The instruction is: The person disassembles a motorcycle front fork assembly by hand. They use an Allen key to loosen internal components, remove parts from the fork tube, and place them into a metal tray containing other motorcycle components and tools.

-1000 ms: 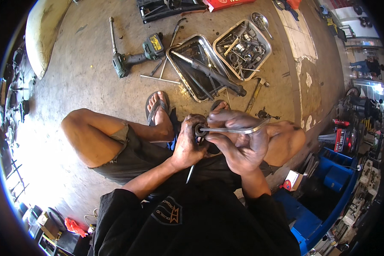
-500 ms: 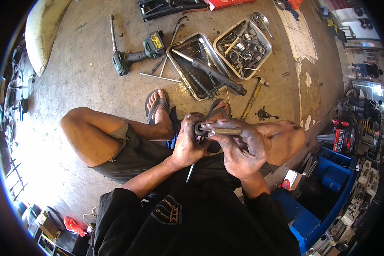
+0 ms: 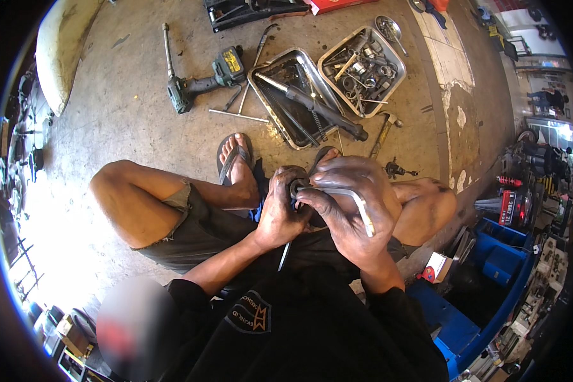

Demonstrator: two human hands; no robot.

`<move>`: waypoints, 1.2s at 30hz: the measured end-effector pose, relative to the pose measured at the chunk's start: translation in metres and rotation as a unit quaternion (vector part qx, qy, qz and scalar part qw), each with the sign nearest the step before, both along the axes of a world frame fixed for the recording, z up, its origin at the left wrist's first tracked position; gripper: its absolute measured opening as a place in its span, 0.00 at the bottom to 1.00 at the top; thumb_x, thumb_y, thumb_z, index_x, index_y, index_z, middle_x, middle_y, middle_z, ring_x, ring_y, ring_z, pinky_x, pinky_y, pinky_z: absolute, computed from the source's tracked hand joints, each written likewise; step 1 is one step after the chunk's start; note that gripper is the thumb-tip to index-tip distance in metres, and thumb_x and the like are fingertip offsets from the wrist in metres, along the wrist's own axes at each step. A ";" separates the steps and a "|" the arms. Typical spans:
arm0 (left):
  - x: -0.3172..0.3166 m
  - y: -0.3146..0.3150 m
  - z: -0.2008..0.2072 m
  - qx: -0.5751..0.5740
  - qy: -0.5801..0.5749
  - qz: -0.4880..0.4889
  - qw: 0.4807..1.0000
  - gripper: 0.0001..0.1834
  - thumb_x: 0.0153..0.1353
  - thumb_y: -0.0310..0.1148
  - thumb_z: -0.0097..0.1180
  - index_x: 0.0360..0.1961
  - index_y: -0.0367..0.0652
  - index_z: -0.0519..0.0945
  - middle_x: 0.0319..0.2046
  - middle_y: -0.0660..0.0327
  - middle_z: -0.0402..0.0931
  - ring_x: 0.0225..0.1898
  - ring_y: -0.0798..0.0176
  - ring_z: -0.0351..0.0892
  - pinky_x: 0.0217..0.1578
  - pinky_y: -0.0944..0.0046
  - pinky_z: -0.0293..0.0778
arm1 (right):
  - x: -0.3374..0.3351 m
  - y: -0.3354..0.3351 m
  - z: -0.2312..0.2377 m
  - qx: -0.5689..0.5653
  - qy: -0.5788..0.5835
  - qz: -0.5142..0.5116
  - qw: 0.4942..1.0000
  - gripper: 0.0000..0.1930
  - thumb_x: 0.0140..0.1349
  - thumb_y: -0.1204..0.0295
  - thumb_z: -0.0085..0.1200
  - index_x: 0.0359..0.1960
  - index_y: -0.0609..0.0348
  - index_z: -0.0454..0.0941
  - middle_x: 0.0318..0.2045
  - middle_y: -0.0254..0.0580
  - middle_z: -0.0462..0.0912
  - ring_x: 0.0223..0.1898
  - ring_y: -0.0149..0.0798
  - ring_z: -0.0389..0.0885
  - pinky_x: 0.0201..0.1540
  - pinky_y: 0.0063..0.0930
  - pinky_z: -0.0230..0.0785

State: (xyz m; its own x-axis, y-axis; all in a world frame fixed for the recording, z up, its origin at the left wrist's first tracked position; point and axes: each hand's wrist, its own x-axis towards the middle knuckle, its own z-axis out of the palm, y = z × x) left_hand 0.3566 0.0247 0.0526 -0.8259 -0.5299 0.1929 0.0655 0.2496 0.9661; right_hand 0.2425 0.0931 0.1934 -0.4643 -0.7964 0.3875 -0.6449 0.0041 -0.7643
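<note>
My left hand (image 3: 281, 213) is wrapped round a dark cylindrical part (image 3: 295, 186), whose round, hollow-looking end points up. A thin pale rod (image 3: 285, 257) sticks out below that hand toward my lap. Pinched between the thumb and fingers of my right hand (image 3: 361, 200) is a bent metal rod (image 3: 365, 215), roughly L-shaped. Its tip meets the round end of the dark part; how deep it reaches cannot be made out. The rest of the cylindrical part is hidden by my left hand.
Ahead lie a tray (image 3: 259, 95) with a long tube and springs, and another tray (image 3: 398, 75) full of sockets and small parts. A cordless impact wrench (image 3: 200, 84) is at left, a hammer (image 3: 382, 135) at right. A blue container (image 3: 449, 325) stands at lower right.
My right hand has turned, swinging the bent rod's free end toward me, while its tip stays at the dark part. My left hand holds still. A blurred shape has appeared at lower left.
</note>
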 end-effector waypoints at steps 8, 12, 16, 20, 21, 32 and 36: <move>0.003 -0.001 0.005 0.031 -0.022 -0.011 0.999 0.31 0.46 0.20 0.65 0.52 0.38 0.65 0.47 0.46 0.69 0.48 0.41 0.72 0.49 0.50 0.69 | 0.016 0.004 0.001 0.034 -0.039 -0.049 0.997 0.14 0.53 0.88 0.63 0.41 0.76 0.77 0.43 0.52 0.76 0.41 0.39 0.83 0.44 0.27 0.83; 0.009 -0.002 -0.006 0.043 0.006 -0.025 0.999 0.30 0.46 0.20 0.66 0.51 0.38 0.67 0.46 0.46 0.71 0.49 0.43 0.72 0.50 0.47 0.68 | 0.019 -0.008 -0.004 -0.041 -0.033 -0.066 0.996 0.19 0.55 0.88 0.61 0.49 0.74 0.73 0.43 0.53 0.78 0.43 0.39 0.83 0.46 0.27 0.81; 0.007 0.000 0.001 0.143 0.046 -0.010 0.989 0.25 0.52 0.24 0.65 0.50 0.37 0.69 0.45 0.46 0.72 0.50 0.43 0.72 0.50 0.47 0.67 | -0.001 -0.004 0.012 -0.070 0.021 0.046 0.996 0.20 0.60 0.79 0.62 0.53 0.64 0.72 0.43 0.55 0.82 0.43 0.44 0.83 0.45 0.36 0.78; 0.003 -0.009 0.007 0.059 0.081 0.008 0.995 0.14 0.61 0.31 0.60 0.45 0.35 0.73 0.45 0.45 0.73 0.49 0.44 0.72 0.51 0.48 0.67 | 0.001 -0.004 0.004 -0.136 -0.160 0.026 0.977 0.18 0.62 0.58 0.59 0.43 0.62 0.82 0.40 0.47 0.84 0.39 0.41 0.82 0.43 0.31 0.72; 0.003 -0.010 0.007 0.066 0.101 0.023 0.992 0.12 0.62 0.30 0.58 0.43 0.35 0.74 0.43 0.46 0.74 0.48 0.44 0.73 0.50 0.48 0.67 | 0.004 -0.005 0.001 -0.147 -0.225 0.029 0.963 0.18 0.64 0.57 0.57 0.43 0.62 0.80 0.37 0.45 0.82 0.36 0.39 0.80 0.41 0.30 0.71; 0.017 0.002 -0.003 0.004 0.041 -0.001 0.999 0.17 0.67 0.39 0.55 0.45 0.33 0.75 0.50 0.37 0.70 0.56 0.34 0.69 0.57 0.44 0.66 | 0.003 0.017 -0.034 -0.233 -0.207 -0.142 0.940 0.22 0.72 0.57 0.47 0.56 0.65 0.68 0.28 0.38 0.71 0.25 0.27 0.65 0.35 0.23 0.64; 0.018 0.009 -0.014 -0.016 0.041 -0.009 0.999 0.23 0.72 0.46 0.45 0.50 0.33 0.70 0.54 0.37 0.68 0.60 0.36 0.65 0.61 0.47 0.63 | 0.022 0.012 0.029 0.058 -0.019 -0.149 0.987 0.21 0.73 0.58 0.43 0.50 0.69 0.70 0.31 0.43 0.73 0.31 0.31 0.69 0.35 0.24 0.65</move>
